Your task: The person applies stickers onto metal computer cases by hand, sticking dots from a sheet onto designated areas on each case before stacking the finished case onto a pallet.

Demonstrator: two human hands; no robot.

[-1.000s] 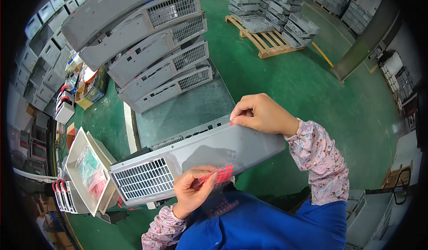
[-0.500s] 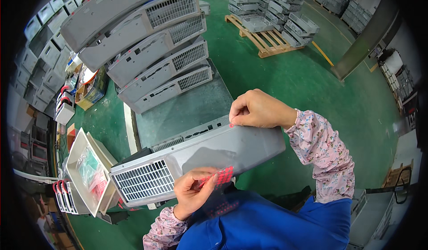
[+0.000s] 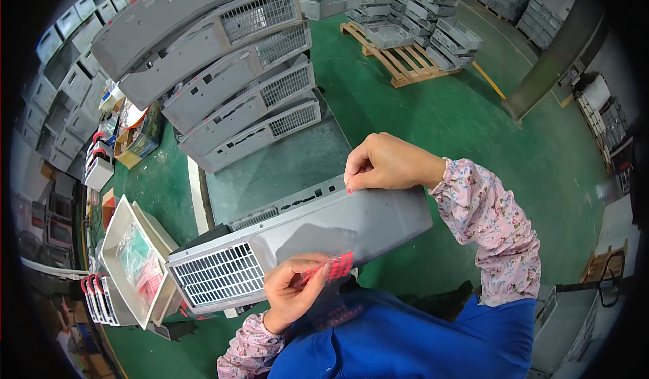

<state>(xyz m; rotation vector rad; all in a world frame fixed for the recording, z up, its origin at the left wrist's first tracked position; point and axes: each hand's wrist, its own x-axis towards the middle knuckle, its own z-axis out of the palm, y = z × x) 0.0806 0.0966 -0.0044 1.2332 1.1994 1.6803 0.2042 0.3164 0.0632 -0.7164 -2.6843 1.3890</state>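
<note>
A grey metal casing point(image 3: 318, 234) with a white-barred grille point(image 3: 218, 275) at its left end lies in front of me. My left hand point(image 3: 295, 288) pinches a sheet of red round stickers point(image 3: 340, 265) with clear backing, over the casing's near edge. Above the casing's far edge, near its right end, my right hand point(image 3: 389, 164) is closed in a pinch. A small red sticker point(image 3: 349, 191) shows right at its fingertips, at the casing's edge; whether it is stuck down I cannot tell.
Beyond the casing, a grey table point(image 3: 270, 166) bears a tall stack of similar casings point(image 3: 236, 119). Cream bins point(image 3: 116, 271) with plastic bags stand at the left. A wooden pallet point(image 3: 405, 71) with stacked metal parts and a pillar point(image 3: 551, 61) are farther right.
My right hand has shifted very slightly up and left, still pinched at the casing's edge. The left hand stays put. Behind the stack, a grey metal part has come further into view.
</note>
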